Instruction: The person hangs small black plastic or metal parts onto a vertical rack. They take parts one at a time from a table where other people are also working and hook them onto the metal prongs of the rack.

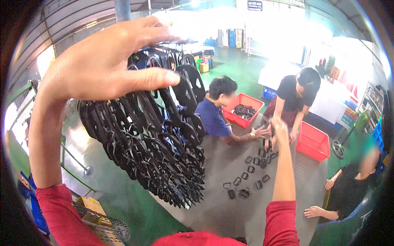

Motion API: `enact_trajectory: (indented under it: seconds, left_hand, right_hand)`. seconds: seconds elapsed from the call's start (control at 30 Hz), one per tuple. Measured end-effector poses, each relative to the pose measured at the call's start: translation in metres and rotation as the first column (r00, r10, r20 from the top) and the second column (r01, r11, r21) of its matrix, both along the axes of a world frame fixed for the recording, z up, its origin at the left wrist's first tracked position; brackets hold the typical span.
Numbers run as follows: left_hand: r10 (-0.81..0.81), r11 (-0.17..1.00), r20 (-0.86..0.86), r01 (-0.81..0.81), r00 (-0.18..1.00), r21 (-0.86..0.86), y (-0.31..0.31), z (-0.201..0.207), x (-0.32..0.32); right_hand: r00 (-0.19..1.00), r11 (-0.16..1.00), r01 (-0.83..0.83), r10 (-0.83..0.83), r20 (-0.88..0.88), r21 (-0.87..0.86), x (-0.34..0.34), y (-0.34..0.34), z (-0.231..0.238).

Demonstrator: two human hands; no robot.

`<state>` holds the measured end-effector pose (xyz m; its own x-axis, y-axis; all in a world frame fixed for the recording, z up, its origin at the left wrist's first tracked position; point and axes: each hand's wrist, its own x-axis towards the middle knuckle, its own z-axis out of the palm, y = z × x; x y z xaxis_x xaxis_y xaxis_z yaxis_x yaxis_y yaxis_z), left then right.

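At the upper left, my left hand [111, 61] reaches over the top of a hanging rack of black parts [152, 131]; its fingers wrap over the upper bar and the thumb lies in front. Many flat black loop-shaped pieces hang there in dense rows on wire hooks. My right hand [279, 128] stretches far across the grey table [217, 213], its fingers closed; what they hold is too small and hidden to make out. It is close to two co-workers' hands. Black ring-shaped parts [251, 169] lie scattered on the table below it.
Across the table are a co-worker in blue [211, 117] and another in black [293, 88]. A red crate [258, 104] holds dark parts; a second red crate [314, 141] stands farther right. A third person [349, 190] leans at the right edge. Green metal framing [63, 151] stands left.
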<state>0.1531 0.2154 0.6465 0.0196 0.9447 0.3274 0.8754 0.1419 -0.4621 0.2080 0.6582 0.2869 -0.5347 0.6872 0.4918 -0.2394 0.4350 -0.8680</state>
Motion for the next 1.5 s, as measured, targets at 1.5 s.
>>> enact_trajectory:
  seconds: [1.5]
  left_hand:
    - [-0.122, 0.992, 0.035, 0.122, 0.992, -0.006, 0.003, -0.005, 0.011]
  right_hand:
    - [0.835, 0.871, -0.463, 0.49, -0.251, 0.164, 0.011, -0.261, 0.254]
